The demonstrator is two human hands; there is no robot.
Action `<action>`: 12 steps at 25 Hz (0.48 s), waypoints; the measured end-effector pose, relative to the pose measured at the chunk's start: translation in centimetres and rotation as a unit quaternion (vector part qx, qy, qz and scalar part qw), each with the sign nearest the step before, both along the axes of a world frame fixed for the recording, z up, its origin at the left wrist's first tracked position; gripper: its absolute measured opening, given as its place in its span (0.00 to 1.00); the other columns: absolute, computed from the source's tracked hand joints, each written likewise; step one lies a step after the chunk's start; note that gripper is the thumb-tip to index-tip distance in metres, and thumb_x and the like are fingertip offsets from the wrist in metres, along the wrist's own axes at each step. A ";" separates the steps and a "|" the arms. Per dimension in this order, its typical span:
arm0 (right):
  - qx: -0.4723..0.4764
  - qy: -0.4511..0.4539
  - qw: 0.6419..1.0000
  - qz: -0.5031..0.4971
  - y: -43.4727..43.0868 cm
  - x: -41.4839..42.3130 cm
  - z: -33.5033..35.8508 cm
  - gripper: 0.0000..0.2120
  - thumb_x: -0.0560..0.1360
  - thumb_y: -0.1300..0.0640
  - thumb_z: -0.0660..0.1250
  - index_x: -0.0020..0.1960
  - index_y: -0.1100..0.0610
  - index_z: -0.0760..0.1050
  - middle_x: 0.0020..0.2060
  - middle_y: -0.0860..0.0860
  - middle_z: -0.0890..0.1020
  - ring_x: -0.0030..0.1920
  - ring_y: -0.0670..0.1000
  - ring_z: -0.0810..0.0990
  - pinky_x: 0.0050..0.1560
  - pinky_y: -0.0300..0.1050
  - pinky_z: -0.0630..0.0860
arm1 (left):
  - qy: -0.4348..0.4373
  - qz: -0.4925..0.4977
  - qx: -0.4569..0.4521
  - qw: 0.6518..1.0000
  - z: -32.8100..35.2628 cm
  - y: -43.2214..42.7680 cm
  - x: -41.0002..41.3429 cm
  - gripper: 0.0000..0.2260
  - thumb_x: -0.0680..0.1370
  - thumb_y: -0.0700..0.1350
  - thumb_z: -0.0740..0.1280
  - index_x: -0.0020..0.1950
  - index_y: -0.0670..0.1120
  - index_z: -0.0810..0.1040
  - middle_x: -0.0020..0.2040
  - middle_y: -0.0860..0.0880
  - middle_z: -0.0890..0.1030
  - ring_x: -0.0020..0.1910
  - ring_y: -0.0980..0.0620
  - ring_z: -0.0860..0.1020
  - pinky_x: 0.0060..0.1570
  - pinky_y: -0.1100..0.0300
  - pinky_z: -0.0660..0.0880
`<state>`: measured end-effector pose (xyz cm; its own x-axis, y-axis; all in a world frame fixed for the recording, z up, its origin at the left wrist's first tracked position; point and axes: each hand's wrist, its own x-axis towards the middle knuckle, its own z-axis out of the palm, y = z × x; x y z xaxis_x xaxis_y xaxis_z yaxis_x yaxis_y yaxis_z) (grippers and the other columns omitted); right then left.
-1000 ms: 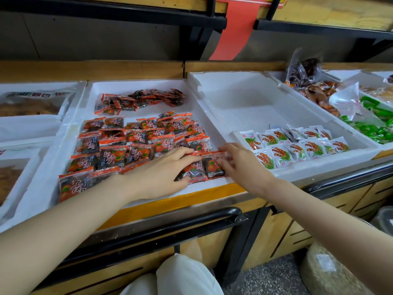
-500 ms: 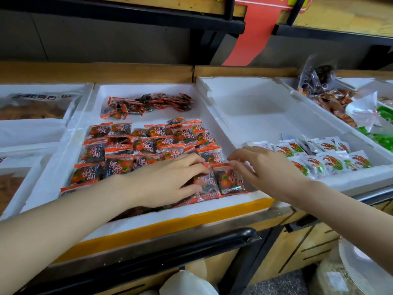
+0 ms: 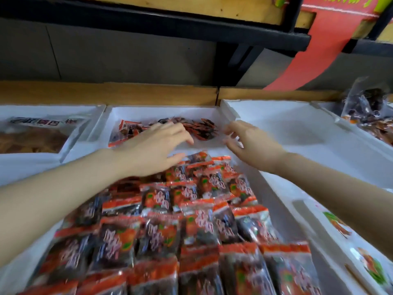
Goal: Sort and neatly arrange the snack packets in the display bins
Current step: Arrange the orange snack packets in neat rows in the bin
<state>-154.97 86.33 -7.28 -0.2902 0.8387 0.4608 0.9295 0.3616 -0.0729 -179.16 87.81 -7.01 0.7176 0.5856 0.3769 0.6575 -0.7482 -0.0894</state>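
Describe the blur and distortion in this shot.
Head view: motion blur smears the left hand, the right hand and the print on the red snack packets; the wide-angle lens stretches the nearest packets and slants the white bin wall; lighting soft, even.

snack packets (image 3: 191, 220): glossy plastic film, red and dark, crinkled, catching light.
display bin (image 3: 161, 111): white, foam-like, matt walls.
back ledge (image 3: 106, 92): wood, matt, unpainted.
shelf frame (image 3: 191, 28): black metal, smooth, dull sheen.
hanging strip (image 3: 319, 50): red, paper-like, matt.
bag (image 3: 365, 99): clear plastic, shiny, wrinkled.
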 end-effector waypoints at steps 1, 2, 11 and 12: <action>-0.018 -0.009 1.000 -0.009 2.6 -0.2 -0.2 0.16 0.79 0.53 0.59 0.65 0.59 0.68 0.59 0.55 0.74 0.60 0.55 0.73 0.56 0.44 0.68 | 0.002 0.024 -0.003 1.000 0.0 2.1 -0.4 0.16 0.81 0.50 0.60 0.68 0.51 0.69 0.66 0.53 0.69 0.66 0.55 0.65 0.63 0.61 0.58; -0.035 -0.017 0.999 -0.019 5.1 -0.5 -0.4 0.19 0.79 0.53 0.60 0.67 0.60 0.65 0.62 0.57 0.72 0.62 0.56 0.72 0.60 0.47 0.68 | 0.010 0.048 -0.007 0.999 -0.1 4.2 -0.7 0.18 0.81 0.51 0.60 0.70 0.51 0.67 0.68 0.53 0.68 0.67 0.54 0.65 0.64 0.61 0.58; -0.146 0.019 0.985 -0.092 18.2 -0.9 -3.2 0.39 0.75 0.49 0.67 0.76 0.59 0.49 0.72 0.57 0.61 0.71 0.58 0.63 0.67 0.49 0.63 | 0.010 0.160 -0.117 0.980 -2.5 19.1 -0.9 0.35 0.78 0.53 0.66 0.78 0.48 0.50 0.79 0.48 0.51 0.77 0.50 0.52 0.74 0.55 0.53; -0.155 0.025 0.984 -0.086 18.9 -1.0 -3.4 0.40 0.74 0.49 0.67 0.76 0.60 0.48 0.72 0.57 0.61 0.71 0.58 0.63 0.67 0.49 0.63 | 0.002 0.167 -0.139 0.976 -2.7 20.2 -0.8 0.38 0.77 0.54 0.66 0.79 0.48 0.47 0.79 0.48 0.49 0.77 0.50 0.50 0.74 0.55 0.52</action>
